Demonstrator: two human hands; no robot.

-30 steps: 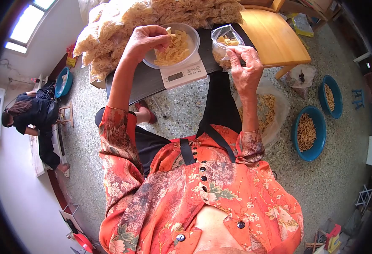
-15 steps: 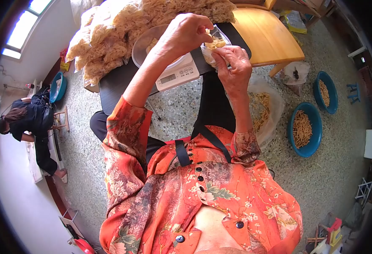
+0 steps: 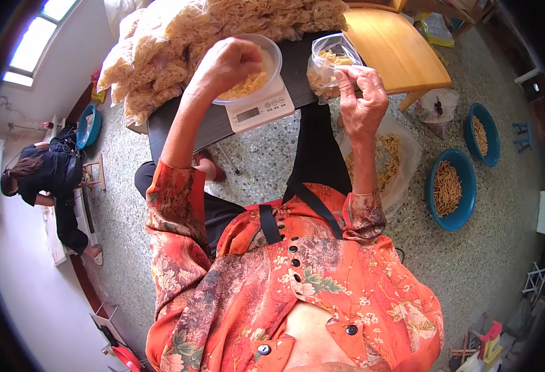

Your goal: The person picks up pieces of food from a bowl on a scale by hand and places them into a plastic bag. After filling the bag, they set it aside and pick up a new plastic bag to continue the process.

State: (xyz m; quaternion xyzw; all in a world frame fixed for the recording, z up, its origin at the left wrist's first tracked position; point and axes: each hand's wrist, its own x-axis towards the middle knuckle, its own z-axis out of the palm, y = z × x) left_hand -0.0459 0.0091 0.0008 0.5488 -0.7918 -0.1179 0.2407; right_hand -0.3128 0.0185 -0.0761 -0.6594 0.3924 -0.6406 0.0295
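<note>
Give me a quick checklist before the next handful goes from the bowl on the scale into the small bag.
1. Small clear bag held open by the right hand: ok, mouth faces up.
2. Left hand over the bowl: ok, closed above the pale strips; what it grips, cannot tell.
3. Bowl seated on the white scale: ok.
4. Scale display readable: cannot tell, digits too small.
5. Bag has room: ok, only partly filled.
6. Scale steady on the dark table: ok, though it sits close to the near edge.
</note>
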